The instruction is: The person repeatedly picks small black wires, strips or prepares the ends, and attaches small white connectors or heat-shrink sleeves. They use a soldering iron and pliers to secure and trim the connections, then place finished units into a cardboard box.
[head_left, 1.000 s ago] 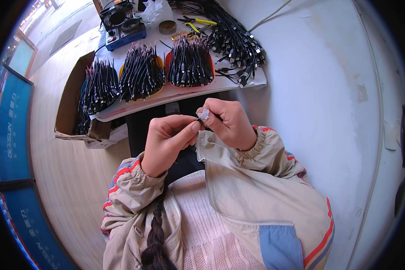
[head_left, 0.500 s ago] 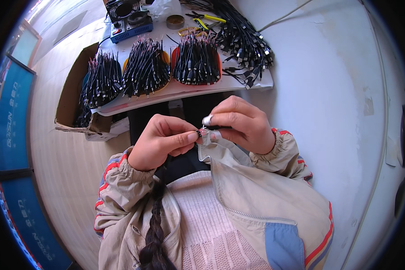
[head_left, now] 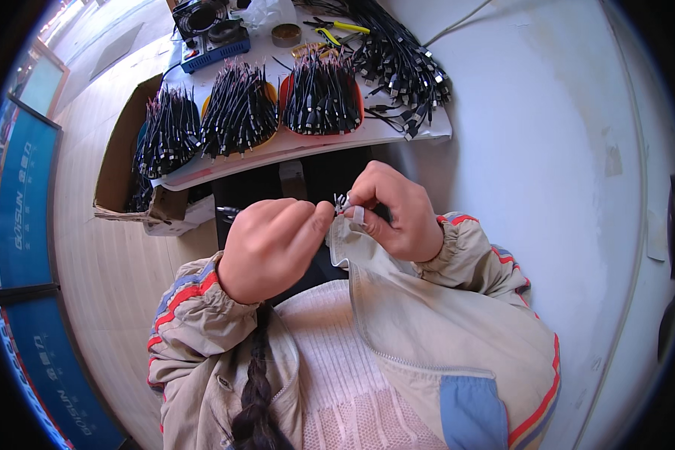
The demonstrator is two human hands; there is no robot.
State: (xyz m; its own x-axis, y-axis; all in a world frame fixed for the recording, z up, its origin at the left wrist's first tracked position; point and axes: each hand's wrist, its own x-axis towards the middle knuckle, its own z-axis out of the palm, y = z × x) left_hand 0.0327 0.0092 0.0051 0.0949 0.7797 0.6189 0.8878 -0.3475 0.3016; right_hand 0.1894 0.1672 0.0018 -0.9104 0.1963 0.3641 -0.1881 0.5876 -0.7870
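Note:
My left hand (head_left: 270, 244) is closed, its back turned up, around a short black cable. The cable's plug end (head_left: 227, 213) pokes out on the left side of that hand. Thin stripped wire ends (head_left: 339, 201) stand up between the fingertips of both hands. My right hand (head_left: 394, 210) is pinched at those wire ends, with white wrapping on its thumb and a fingertip. Just below the wires, the front edge of the beige jacket (head_left: 345, 244) comes up close to the fingers. Most of the cable is hidden by my left hand.
Beyond my hands a white table (head_left: 420, 133) bears a red bin (head_left: 325, 133), a yellow bin (head_left: 271, 91) and another bin, all packed with black cables. A cable heap (head_left: 405, 67), yellow-handled pliers (head_left: 349, 27) and a blue device with a fan (head_left: 216, 51) lie behind. A cardboard box (head_left: 120, 150) stands left.
My left hand has rolled over so its back faces up, and the plug end now shows at its left. My right fingers have come down and closed nearer the wire ends.

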